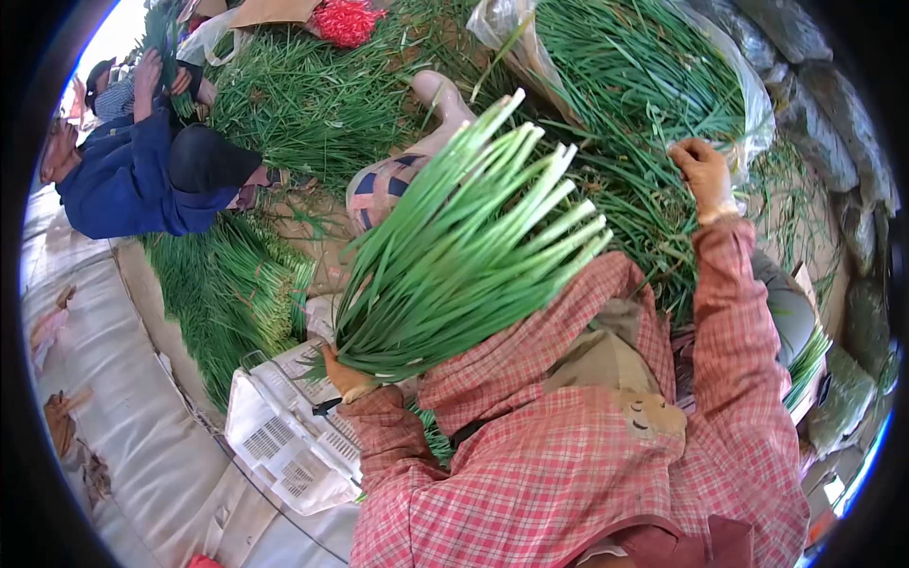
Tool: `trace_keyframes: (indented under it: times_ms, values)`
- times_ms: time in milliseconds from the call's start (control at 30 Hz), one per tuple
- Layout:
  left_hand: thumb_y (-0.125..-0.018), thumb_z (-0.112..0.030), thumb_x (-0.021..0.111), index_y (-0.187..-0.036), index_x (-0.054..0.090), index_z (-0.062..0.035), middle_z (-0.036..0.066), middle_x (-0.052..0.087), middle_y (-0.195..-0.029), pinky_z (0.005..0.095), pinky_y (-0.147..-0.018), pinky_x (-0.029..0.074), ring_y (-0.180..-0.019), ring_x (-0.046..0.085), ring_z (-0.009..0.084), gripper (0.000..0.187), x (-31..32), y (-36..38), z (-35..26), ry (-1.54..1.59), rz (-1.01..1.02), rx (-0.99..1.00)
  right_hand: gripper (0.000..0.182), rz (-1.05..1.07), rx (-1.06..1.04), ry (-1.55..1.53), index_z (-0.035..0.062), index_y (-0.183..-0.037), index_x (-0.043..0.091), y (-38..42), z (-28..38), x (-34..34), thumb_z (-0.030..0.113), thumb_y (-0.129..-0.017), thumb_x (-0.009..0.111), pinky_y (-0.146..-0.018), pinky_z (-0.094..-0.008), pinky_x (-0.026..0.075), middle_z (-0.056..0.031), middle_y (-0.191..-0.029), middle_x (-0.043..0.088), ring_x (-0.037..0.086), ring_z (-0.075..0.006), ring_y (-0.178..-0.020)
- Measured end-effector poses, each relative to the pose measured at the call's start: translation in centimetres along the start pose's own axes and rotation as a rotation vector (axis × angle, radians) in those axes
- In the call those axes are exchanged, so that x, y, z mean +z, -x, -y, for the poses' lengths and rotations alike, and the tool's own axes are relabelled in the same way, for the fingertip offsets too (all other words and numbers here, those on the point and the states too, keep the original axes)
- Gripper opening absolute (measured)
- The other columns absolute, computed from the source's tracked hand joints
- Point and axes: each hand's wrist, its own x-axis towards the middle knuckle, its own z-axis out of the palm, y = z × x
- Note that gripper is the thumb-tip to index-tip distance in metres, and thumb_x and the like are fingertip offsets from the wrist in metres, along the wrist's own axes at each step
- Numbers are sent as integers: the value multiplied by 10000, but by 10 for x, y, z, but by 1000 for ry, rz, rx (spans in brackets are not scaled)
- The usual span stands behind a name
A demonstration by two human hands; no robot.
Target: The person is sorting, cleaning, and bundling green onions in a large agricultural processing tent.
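Note:
A big bunch of garlic chives [464,256] lies across my lap, its pale cut ends fanned toward the upper right and its leaf tips toward the lower left. At those leaf tips my left hand [348,375] is closed around the bunch, its fingers partly hidden by leaves. My right hand [703,175], raised at the right with fingers curled together, is beside an open clear plastic bag [757,114] full of loose chives [644,71]. Whatever its fingers may hold is too small to make out.
Loose chives [303,95] cover the ground ahead. Bundled chives [237,284] lie at the left, near a white plastic crate [294,431]. A co-worker in blue [142,180] sits at the upper left, holding greens. Red ties [347,21] lie at the top; filled bags [824,123] line the right.

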Motion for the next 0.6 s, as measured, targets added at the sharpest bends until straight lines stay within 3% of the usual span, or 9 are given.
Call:
trace_keyframes:
  times_ms: [100, 167, 233, 300, 333, 433, 500, 600]
  values:
    - [-915, -136, 340, -1075, 403, -8, 119, 596, -953, 307, -691, 500, -810, 591, 203, 214, 11, -6, -12, 223, 117, -76, 195, -27, -263, -107, 19, -830, 631, 21, 79, 22, 207, -776, 620, -578, -240, 435, -50, -689, 597, 534, -122, -620]
    - [-942, -206, 274, -1088, 417, -14, 124, 590, -966, 333, -726, 502, -830, 591, 225, 280, 31, -2, -27, 324, 107, -132, 255, 63, -413, 33, 36, -893, 624, 27, 105, 56, 262, -775, 617, -655, -304, 463, -105, -793, 612, 587, -201, -728]
    - [-956, -265, 229, -1070, 461, -21, 135, 588, -977, 374, -763, 499, -851, 590, 249, 356, 53, 8, -42, 308, 90, -126, 262, 45, -632, 336, 42, -901, 610, 26, 122, 90, 265, -766, 636, -673, -329, 455, -85, -816, 597, 581, -210, -770]
    - [-953, -293, 231, -1049, 498, -30, 144, 589, -981, 412, -785, 491, -864, 588, 264, 387, 58, 12, -47, 315, 84, -121, 272, 155, -764, 339, 53, -907, 602, 21, 123, 108, 264, -742, 645, -679, -365, 451, -110, -836, 597, 584, -243, -779]
    - [-951, -310, 230, -1039, 507, -30, 147, 583, -1002, 424, -789, 487, -871, 587, 270, 403, 56, 13, -48, 360, 90, -159, 265, 239, -751, 296, 54, -851, 599, 23, 124, 108, 296, -745, 615, -717, -390, 439, -119, -772, 585, 558, -302, -778]
    - [-945, -349, 238, -1008, 525, -38, 144, 572, -1035, 447, -791, 477, -883, 583, 276, 427, 56, 14, -58, 437, 64, -260, 204, 411, -689, -24, 40, -802, 602, 23, 110, 86, 233, -741, 629, -662, -345, 444, -110, -741, 578, 554, -284, -719]
    - [-940, -362, 262, -984, 524, -49, 127, 572, -1015, 442, -784, 476, -878, 579, 265, 411, 66, 17, -67, 419, -18, -315, 150, 497, -674, 14, 26, -775, 600, 22, 92, 48, 171, -747, 629, -623, -295, 435, -87, -714, 568, 549, -222, -671]
    - [-946, -339, 274, -852, 516, -84, 72, 566, -909, 394, -770, 469, -841, 559, 226, 365, 34, -5, -36, 612, 161, -200, 165, 344, -205, 96, 2, -739, 597, 20, 48, -32, 165, -765, 600, -599, -247, 404, -39, -694, 564, 510, -115, -643]
